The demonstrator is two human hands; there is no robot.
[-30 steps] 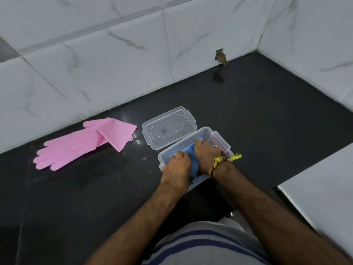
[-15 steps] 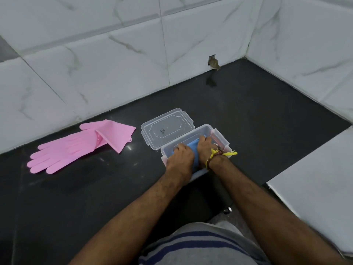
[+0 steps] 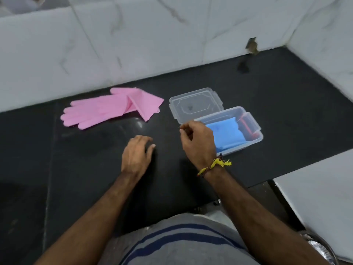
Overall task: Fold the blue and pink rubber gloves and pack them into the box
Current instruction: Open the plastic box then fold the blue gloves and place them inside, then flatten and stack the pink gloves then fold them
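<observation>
The folded blue glove point(image 3: 227, 133) lies inside the clear plastic box point(image 3: 257, 139) on the black counter. The box's clear lid point(image 3: 195, 104) lies flat just behind it. The pink gloves point(image 3: 107, 111) lie spread on the counter to the left, cuff partly folded over, near the wall. My left hand point(image 3: 136, 154) hovers over bare counter left of the box, fingers loosely apart, holding nothing. My right hand point(image 3: 198, 141) is at the box's left end, fingers curled, nothing visibly in it. It hides the box's near left corner.
White marble-look tiled walls point(image 3: 152, 44) bound the counter at the back and right. A small hole with a brown stub point(image 3: 252, 45) is in the back wall. A white surface point(image 3: 321, 196) adjoins the counter at front right. A red item point(image 3: 245, 124) lies in the box's right end.
Both hands have lifted out of the box, leaving the blue glove inside. The left hand moved left over the counter; the right hand pulled back to the box's left end.
</observation>
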